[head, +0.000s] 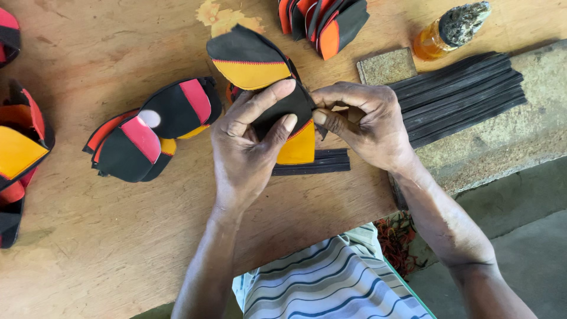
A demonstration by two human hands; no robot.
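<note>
Item, centre of the frame: a black and yellow stitched piece (293, 127), red-edged, is being held just above the wooden table (88, 248). It is being gripped by the left hand (248, 147), whose thumb is being laid over the black upper part while the fingers are being curled around its left side. Its right edge is being pinched by the right hand (363, 124) between thumb and bent forefinger (the remaining fingers are being kept folded under).

Directly above, touching the held piece: a second black and yellow piece (251, 59) with a red zigzag seam is being shown, standing up toward the upper centre.

Just below the hands: a short bundle of black strips (322, 162) is being left flat on the table.

Left of centre: a heap of black, red and yellow pieces (150, 130) is being kept on the table, overlapping one another.

Left edge: a further stack of like pieces (18, 153) is being cut off by the frame.

Top centre: more black and orange pieces (325, 20) are being stored, partly out of view.

Right of centre: a long bundle of black strips (460, 94) is being rested on a stone slab (508, 142), beside a small brown square block (387, 66).

Upper right: an amber bottle (449, 32) with a crusted top is being laid on its side.

Bottom centre: striped cloth (331, 283) is being worn by the person.
</note>
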